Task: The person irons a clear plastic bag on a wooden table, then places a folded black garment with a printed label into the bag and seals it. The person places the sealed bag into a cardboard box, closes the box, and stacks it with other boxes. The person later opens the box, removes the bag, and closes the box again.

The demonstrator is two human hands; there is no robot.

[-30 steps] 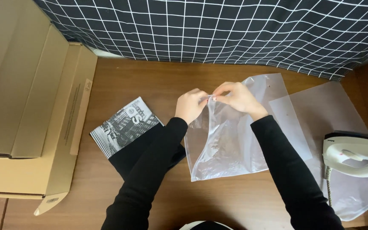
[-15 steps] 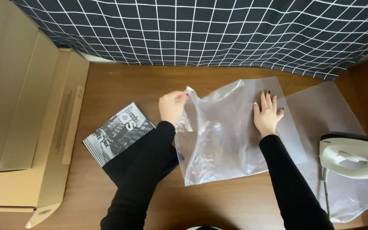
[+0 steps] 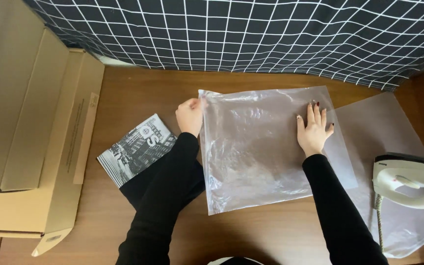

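Lying flat on the bench [image 3: 251,235] now, the plastic bag [image 3: 256,147] is spread: left hand [image 3: 190,116] fingers pinching its edge, right hand [image 3: 314,128] fingers wide, pressing it.

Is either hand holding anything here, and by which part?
The left hand pinches the clear plastic bag at its upper left corner. The right hand holds nothing; it lies flat, pressing the bag's right side onto the table.

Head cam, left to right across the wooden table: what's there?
Flat brown cardboard boxes → black-and-white printed booklet → left hand pinching the edge of the clear plastic bag → right hand flat on the bag → white clothes iron.
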